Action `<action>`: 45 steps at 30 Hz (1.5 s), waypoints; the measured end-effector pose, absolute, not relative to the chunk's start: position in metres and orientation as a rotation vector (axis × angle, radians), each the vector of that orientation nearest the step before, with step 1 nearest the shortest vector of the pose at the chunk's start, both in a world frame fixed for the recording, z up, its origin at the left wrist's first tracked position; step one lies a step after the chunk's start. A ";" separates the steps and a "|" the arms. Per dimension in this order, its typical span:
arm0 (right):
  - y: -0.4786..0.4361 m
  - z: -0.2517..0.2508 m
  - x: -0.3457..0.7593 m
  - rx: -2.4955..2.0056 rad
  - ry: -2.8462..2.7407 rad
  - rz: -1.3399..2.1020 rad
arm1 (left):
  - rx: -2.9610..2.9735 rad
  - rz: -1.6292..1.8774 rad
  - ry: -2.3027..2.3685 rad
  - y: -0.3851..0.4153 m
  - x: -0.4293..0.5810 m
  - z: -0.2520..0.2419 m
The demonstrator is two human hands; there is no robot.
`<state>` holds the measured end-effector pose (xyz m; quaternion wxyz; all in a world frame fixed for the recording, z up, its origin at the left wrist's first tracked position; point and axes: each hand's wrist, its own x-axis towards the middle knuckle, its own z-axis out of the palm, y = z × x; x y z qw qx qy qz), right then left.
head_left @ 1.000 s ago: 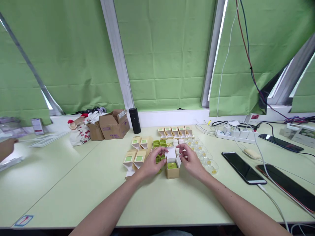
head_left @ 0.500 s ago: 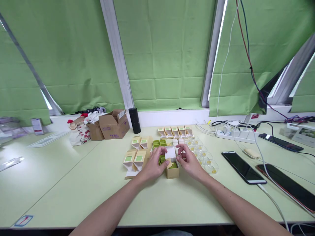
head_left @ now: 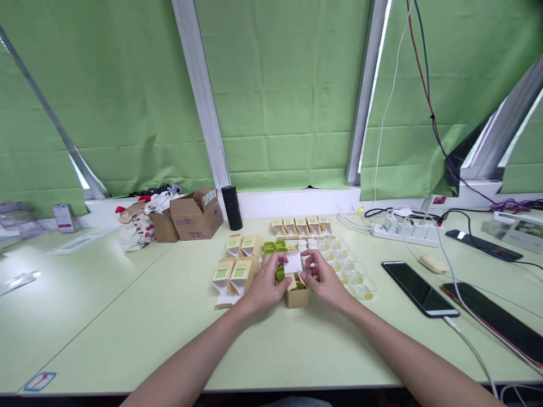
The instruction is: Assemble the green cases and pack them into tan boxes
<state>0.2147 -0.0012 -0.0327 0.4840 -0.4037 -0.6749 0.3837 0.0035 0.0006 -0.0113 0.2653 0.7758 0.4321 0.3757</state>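
Observation:
A small kraft cardboard box (head_left: pixel 298 299) stands upright on the table in front of me, its white-lined lid (head_left: pixel 293 263) raised at the back. Something green (head_left: pixel 299 286) shows inside it. My left hand (head_left: pixel 270 280) pinches the box's left side flap between thumb and fingers. On the other side, my right hand (head_left: pixel 321 277) has its thumb and fingertips on the right flap, which leans inward over the opening. Behind the box are several green containers (head_left: pixel 275 246), partly hidden by my hands.
Flat-folded kraft boxes with green labels (head_left: pixel 240 272) lie to the left, and more boxes (head_left: pixel 301 227) form a row behind. Clear plastic cups (head_left: pixel 363 288) stand at right. Farther right are a phone (head_left: pixel 419 289), a power strip (head_left: pixel 405 233) and cables. A black cylinder (head_left: pixel 232 208) stands by the wall.
My right hand has moved slightly left onto the box's right flap, which now tilts in over the green contents. The left hand stays on its flap.

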 end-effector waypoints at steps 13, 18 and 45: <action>0.001 -0.040 0.212 -0.990 -1.616 1.041 | 2.019 1.019 1.111 0.001 0.005 -0.014; 0.003 -0.044 0.211 -0.988 -1.607 1.091 | 2.029 1.041 1.130 0.000 0.006 -0.015; 0.001 -0.037 0.212 -0.942 -1.597 0.916 | 2.152 1.124 1.133 -0.003 0.008 -0.012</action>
